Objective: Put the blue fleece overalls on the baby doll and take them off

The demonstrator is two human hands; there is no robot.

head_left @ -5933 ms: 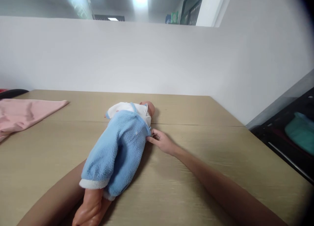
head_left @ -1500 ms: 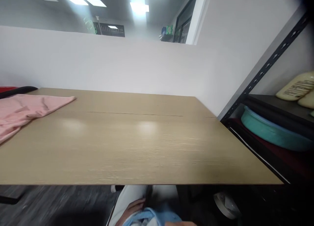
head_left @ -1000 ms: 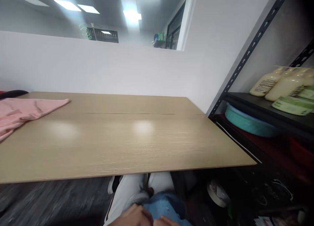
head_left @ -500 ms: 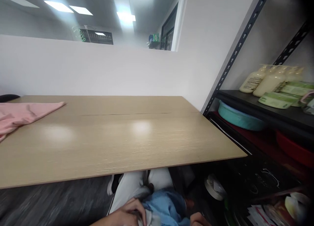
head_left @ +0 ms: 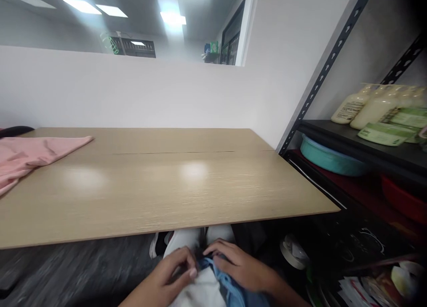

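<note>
A light blue garment [head_left: 230, 284], which looks like denim, lies bunched on my lap below the table's near edge. White cloth [head_left: 203, 289] shows beside it, between my hands; I cannot tell whether the two are one piece. My left hand [head_left: 176, 271] is curled at the white cloth, with the thumb resting on its edge. Over the top of the blue garment, my right hand [head_left: 238, 262] has its fingers bent and its thumb pressed on the fabric. The lower part of both cloths runs out of the picture.
A wooden table [head_left: 160, 191] spans the view ahead. Pink cloth [head_left: 36, 153] lies on its left end. To the right, a dark shelf rack [head_left: 308, 124] holds pump bottles [head_left: 373, 109], green-lidded packs [head_left: 382, 134], a teal basin [head_left: 330, 158] and a red basin [head_left: 400, 198].
Both hands have come up and closer together over my lap. My right hand moved left onto the blue garment, and more white cloth shows. The camera view shifted slightly.
</note>
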